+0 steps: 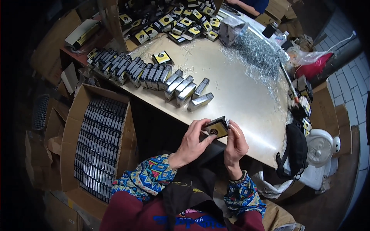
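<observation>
A small black and gold box (217, 127) is held between both hands just above the near edge of the shiny metal table (239, 96). My left hand (191, 144) grips its left side and underside. My right hand (235, 144) presses against its right end. A curved row of similar small boxes (154, 75) stands on edge across the table, with a few silver-sided ones (189, 92) lying closest to my hands. One box (162, 57) lies flat behind the row.
An open cardboard carton (77, 127) at my left is packed with several rows of boxes. A loose heap of boxes (181, 21) fills the far table end. A pile of shiny metal pieces (258, 54), a white fan (320, 146) and a black bag (296, 150) lie right.
</observation>
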### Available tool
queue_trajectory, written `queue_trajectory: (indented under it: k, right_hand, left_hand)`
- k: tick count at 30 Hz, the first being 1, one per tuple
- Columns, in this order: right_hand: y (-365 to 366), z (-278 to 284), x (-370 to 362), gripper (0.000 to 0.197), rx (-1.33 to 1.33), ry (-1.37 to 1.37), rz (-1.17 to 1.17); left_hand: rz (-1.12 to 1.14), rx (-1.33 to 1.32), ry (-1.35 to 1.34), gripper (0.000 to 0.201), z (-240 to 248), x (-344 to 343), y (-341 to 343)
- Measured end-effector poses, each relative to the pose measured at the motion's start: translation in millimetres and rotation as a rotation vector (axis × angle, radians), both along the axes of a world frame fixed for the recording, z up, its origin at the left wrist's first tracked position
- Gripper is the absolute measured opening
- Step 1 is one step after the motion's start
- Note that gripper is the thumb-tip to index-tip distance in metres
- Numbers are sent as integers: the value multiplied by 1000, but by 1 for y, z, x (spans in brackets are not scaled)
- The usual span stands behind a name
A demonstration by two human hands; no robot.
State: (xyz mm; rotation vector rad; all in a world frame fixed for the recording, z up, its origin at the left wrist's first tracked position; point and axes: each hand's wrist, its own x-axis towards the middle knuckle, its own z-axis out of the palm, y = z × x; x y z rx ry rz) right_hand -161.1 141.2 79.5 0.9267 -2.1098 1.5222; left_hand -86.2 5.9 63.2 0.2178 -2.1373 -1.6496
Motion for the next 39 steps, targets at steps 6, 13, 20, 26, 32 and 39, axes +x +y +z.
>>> queue_trajectory:
  k: [6, 13, 20, 26, 32, 39]
  right_hand:
    - [-44, 5, -82, 42, -41, -592, 193]
    - [-124, 5, -146, 63, 128, -1076, 895]
    - [-153, 30, -184, 73, 351, -1017, 1102]
    - [-222, 53, -151, 68, 826, -730, 1110]
    - [-272, 61, -150, 73, 737, -678, 1038]
    - [-366, 51, -99, 69, 762, -452, 1055]
  left_hand:
    - [311, -285, 30, 42, -8, -27, -17]
    - [596, -680, 60, 92, -24, -74, -22]
    - [806, -504, 338, 82, -20, -80, -21]
    - [893, -119, 146, 86, -16, -92, -80]
    - [1130, -9, 285, 77, -14, -61, -137]
    - [1191, 179, 161, 83, -16, -70, -204]
